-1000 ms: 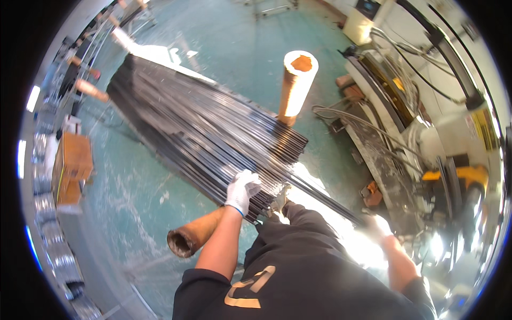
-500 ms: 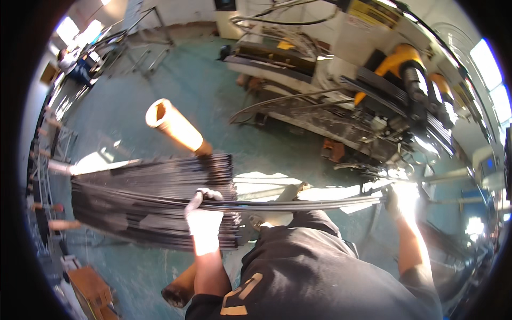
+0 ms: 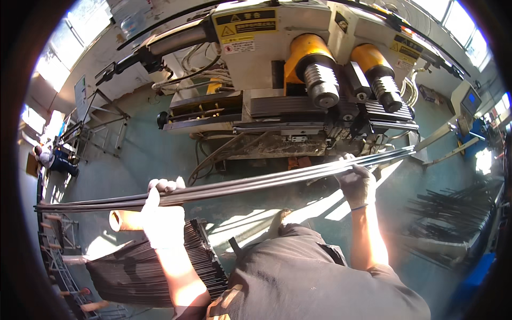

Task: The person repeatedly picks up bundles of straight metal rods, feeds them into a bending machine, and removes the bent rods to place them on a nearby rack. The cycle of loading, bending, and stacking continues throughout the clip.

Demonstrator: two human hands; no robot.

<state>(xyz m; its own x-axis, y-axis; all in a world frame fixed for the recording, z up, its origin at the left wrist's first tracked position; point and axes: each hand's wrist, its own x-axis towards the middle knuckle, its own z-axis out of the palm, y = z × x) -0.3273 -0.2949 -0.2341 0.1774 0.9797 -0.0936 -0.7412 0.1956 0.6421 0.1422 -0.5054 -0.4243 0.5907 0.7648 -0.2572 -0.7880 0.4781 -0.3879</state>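
Several long, thin dark metal rods [image 3: 256, 184] run as a loose bundle across the view, held up in front of my body. My left hand [image 3: 163, 218], in a pale glove, wraps round the bundle left of its middle. Farther right, my gloved right hand [image 3: 357, 185] is closed round the same rods, with their ends reaching past it. Below my left hand lies a large stack of dark rods [image 3: 144, 269]. A tan tube-shaped post [image 3: 126, 220] shows just behind that hand, partly hidden by it.
A machine with two yellow-housed spindles [image 3: 318, 72] stands ahead, with a slotted bed [image 3: 288, 106] below them. At right are a rack heaped with dark rods [image 3: 448, 210] and a control panel [image 3: 470, 100]. A person [image 3: 53, 160] sits far left.
The bundle has risen off the stack and toward the machine, both hands still round it. My view has turned to the right, bringing the machine to the centre.
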